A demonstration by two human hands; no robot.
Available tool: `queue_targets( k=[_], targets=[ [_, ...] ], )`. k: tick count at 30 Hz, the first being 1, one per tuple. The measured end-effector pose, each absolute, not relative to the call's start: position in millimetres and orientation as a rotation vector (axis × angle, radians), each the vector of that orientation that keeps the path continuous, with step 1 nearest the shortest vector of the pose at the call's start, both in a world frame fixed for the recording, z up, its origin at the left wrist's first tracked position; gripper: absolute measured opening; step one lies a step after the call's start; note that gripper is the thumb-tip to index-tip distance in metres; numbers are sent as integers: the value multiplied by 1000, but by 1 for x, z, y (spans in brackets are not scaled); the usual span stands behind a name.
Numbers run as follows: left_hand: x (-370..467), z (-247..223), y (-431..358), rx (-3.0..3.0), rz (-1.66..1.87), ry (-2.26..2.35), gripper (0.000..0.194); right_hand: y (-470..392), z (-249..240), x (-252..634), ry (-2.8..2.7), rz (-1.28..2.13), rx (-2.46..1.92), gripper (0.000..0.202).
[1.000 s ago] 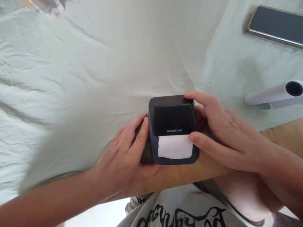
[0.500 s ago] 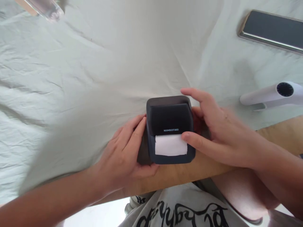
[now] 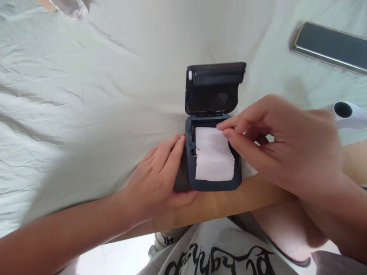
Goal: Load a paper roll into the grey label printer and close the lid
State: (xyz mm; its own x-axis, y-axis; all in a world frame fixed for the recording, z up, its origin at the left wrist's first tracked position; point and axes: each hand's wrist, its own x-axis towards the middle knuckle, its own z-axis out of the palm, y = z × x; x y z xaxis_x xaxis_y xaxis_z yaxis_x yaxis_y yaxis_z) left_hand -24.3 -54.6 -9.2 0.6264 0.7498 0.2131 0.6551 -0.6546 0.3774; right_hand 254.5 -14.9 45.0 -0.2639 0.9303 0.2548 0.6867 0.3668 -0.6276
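Observation:
A dark blue label printer (image 3: 213,186) sits at the table's front edge with its black lid (image 3: 213,89) swung up and back. Inside lies a white paper roll (image 3: 215,152), its loose end hanging over the front and its right edge ragged. My left hand (image 3: 160,175) is wrapped against the printer's left side, thumb along the front corner. Over the printer's right side is my right hand (image 3: 286,145), thumb and index finger pinched at the upper right edge of the paper roll. Its other fingers are curled and partly hidden.
At the upper right lies a phone-like dark slab (image 3: 329,47) with a metallic rim. A white handheld device (image 3: 354,114) with a round dark grille is beyond my right wrist. A clear container (image 3: 73,7) is at the top left. A wrinkled pale cloth (image 3: 120,95) covers the wooden table (image 3: 229,202).
The printer's lid has gone from shut to open, baring the paper roll. My right hand has moved from the lid's side to the roll's edge. My left hand stays at the printer.

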Motion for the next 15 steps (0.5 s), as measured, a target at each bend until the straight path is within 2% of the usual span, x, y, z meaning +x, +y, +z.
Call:
queue_targets(
  k=[4,8,15],
  targets=[
    [-25,-11,-54,2555,526,1144,103,-1,42,256,-2335,443,-1400,19],
    [-27,-12,-54,2543,521,1133,108,15,44,259,-2522,466,-1424,7],
    [-30,-12,-52,2541,489,1103,113,28,61,245,-2661,578,-1379,23]
  ],
)
